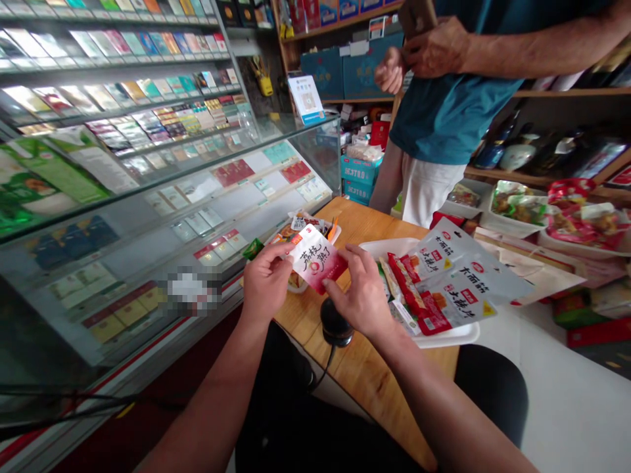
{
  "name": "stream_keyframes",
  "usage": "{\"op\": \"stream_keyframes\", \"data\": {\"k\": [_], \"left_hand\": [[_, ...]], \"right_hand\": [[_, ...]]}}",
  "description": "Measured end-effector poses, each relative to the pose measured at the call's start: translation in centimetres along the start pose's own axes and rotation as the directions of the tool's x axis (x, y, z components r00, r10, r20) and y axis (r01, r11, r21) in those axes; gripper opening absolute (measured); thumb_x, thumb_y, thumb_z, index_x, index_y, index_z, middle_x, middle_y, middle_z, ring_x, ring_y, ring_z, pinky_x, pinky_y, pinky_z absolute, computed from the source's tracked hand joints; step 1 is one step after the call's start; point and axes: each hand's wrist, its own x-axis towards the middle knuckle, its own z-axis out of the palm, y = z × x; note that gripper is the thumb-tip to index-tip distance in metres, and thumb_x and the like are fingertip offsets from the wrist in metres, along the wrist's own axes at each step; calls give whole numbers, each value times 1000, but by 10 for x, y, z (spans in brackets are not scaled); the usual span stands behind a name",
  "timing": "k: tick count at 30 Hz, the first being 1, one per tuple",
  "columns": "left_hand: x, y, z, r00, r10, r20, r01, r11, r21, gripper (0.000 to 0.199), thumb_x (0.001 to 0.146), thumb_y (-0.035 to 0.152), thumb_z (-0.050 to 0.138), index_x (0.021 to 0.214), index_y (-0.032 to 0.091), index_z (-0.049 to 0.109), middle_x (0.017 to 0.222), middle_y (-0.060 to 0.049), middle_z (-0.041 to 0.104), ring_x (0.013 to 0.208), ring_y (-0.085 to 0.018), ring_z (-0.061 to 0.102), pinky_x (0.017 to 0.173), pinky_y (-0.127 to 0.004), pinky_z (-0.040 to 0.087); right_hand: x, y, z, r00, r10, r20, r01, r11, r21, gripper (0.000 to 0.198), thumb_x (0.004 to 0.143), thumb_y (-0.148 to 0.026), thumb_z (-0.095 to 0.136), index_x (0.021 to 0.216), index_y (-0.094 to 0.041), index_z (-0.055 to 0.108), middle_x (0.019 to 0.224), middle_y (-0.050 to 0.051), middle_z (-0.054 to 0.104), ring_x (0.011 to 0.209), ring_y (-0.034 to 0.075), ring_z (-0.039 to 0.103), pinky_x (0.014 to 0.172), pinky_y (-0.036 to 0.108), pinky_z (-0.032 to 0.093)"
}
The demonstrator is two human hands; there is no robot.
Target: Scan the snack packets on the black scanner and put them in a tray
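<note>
Between my two hands is a small white-and-pink packet (318, 259) with dark Chinese lettering, held tilted above a wooden table (389, 394). My left hand (269, 276) pinches its left corner between thumb and fingers. At its right edge, my right hand (362, 289) grips with thumb and fingertips. Behind the packet, a tray of snack packs (315, 226) is partly hidden. Just below my right hand stands a round black device (336, 322) with a cable. Right of that hand, a white tray (446, 338) carries silver-and-red snack bags (458, 279) and several smaller packets.
A glass display counter (236, 190) with small boxes runs along the left. On its top stands a sign with a code (306, 98). A person in a teal shirt (444, 118) stands across the table, holding a phone. A black stool (493, 387) is at the right.
</note>
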Motion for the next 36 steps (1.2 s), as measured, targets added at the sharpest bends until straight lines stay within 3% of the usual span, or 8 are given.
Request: {"op": "stream_keyframes", "data": {"k": [7,11,16,19,21,23,31,36], "left_hand": [[-16,6,26,984,-135,118,151,979,-136,34,88,30,63,120,18,67,117,-8,70,101,-21,69,87,-35,60],[-22,16,39,975,-105,197,161,941,-297,41,88,31,65,126,17,60,124,-11,66,107,-23,68,89,-37,60],[-22,3,43,988,-82,129,120,938,-325,54,83,29,73,133,19,56,133,-13,60,113,-23,65,95,-37,56],[-20,-14,44,975,-174,138,207,937,-283,53,81,34,76,129,18,59,129,-14,63,114,-24,64,97,-39,54],[-20,-22,47,954,-215,209,276,904,-326,53,80,34,77,126,16,61,125,-14,66,111,-23,66,99,-40,52],[-20,-25,50,932,-215,293,319,868,-379,46,80,35,76,120,14,64,118,-13,69,107,-22,67,99,-39,51],[-12,-36,49,911,-178,372,287,921,-264,30,84,42,70,94,14,71,93,-6,72,85,-18,65,81,-30,50],[-5,-60,49,914,-114,389,167,980,-105,30,89,42,63,96,15,71,89,-4,71,78,-17,62,73,-26,47]], "right_hand": [[-17,-13,16,1000,-26,-14,22,971,-239,47,87,-35,65,129,-15,57,143,19,48,129,37,46,106,54,40],[-17,1,22,997,59,-42,-68,968,-240,21,98,-23,48,109,-15,65,104,13,67,94,25,61,87,38,48],[-7,19,18,947,300,-111,-292,953,82,14,92,-25,56,91,-16,68,85,7,68,79,19,62,75,30,47],[-3,32,16,860,507,56,-481,768,423,19,87,-35,64,86,-16,67,75,4,66,67,17,61,65,29,48],[-1,40,17,822,543,173,-529,613,587,26,84,-40,67,87,-15,66,73,4,67,63,17,62,61,28,49],[-2,46,18,820,535,205,-525,559,641,29,82,-42,70,89,-14,68,77,4,69,65,17,63,63,28,50],[-5,61,26,844,502,191,-501,608,615,36,86,-47,65,101,-14,68,87,6,72,74,17,64,67,27,49],[-3,73,26,875,465,138,-479,786,391,28,88,-42,59,79,-16,63,72,2,64,65,14,55,61,25,41]]}}
